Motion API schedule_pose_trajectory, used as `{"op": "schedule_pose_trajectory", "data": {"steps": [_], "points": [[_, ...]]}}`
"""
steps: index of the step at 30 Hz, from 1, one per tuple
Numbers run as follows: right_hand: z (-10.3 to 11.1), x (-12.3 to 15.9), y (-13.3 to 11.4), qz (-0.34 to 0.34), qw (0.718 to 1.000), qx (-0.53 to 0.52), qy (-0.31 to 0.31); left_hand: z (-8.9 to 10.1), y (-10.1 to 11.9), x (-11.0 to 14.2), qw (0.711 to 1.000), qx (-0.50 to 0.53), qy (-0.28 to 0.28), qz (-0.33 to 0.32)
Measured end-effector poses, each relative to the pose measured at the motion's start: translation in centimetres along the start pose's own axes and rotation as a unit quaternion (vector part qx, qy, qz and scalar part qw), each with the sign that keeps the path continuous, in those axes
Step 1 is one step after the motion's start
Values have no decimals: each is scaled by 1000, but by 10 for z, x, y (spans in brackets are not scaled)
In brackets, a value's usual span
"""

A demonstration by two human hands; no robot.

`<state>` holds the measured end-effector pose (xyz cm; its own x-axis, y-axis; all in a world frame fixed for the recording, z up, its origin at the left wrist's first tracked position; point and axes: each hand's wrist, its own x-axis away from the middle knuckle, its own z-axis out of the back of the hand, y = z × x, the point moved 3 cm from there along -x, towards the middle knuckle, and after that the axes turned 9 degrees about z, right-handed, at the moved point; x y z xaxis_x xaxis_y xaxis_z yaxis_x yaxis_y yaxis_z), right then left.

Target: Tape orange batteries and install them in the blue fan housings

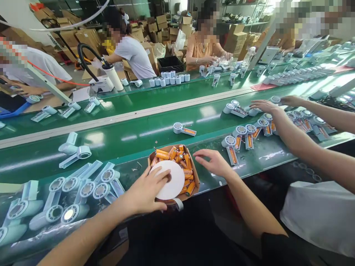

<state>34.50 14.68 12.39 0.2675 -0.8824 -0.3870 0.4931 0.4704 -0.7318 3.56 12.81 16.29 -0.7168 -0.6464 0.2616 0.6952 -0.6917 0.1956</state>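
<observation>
My left hand [149, 188] grips a white roll of tape [173, 184], fingers across its upper face and thumb by its near edge. The roll lies on orange cylindrical batteries [188, 170] heaped in a small cardboard box [197, 181]. A loose strip of tape [179, 204] hangs at the box's near side. Just right of the box, my right hand [212, 162] is held with fingers apart and nothing in it. Beyond the box, a light-blue handheld fan body [178, 128] with an orange battery in its handle lies on the green conveyor belt [144, 135].
Several pale-blue fan housings [87, 188] crowd the left of the bench. At right, fan bodies with batteries [230, 141] stand in a row, and a co-worker's hands [263, 106] reach among more. Other people sit across the belt, near a row of round parts [169, 79].
</observation>
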Motion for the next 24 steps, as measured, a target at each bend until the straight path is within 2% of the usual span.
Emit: {"op": "schedule_pose_trajectory", "data": {"steps": [2,3,6,9,11,13,15,16,18,20,22,24], "points": [[-10,19,-20,-16,999,-49,1,-10,0,16,999,-24,28,18],[-17,25,-28,-32,996,-77,2,-11,0,21,998,-24,60,21],[-44,36,-53,-77,979,-186,-42,-10,-4,35,975,-5,221,18],[-79,46,-84,-80,950,-259,-153,-14,-8,54,929,13,369,31],[-101,52,-106,-29,931,-268,-246,-23,-15,66,905,17,422,57],[-117,57,-124,60,901,-250,-348,-32,-27,78,882,37,455,119],[-125,54,-130,116,875,-202,-425,-42,-43,90,857,80,468,199],[-126,46,-128,116,876,-171,-435,-46,-49,95,846,101,471,230],[-125,17,-116,77,919,-89,-376,-53,-54,102,830,117,476,265],[-122,-22,-101,30,966,16,-256,-56,-51,104,826,102,488,263],[-122,-60,-87,-3,980,116,-159,-59,-42,100,835,89,485,243],[-128,-87,-76,-23,979,157,-130,-61,-32,95,847,81,476,221]]}}
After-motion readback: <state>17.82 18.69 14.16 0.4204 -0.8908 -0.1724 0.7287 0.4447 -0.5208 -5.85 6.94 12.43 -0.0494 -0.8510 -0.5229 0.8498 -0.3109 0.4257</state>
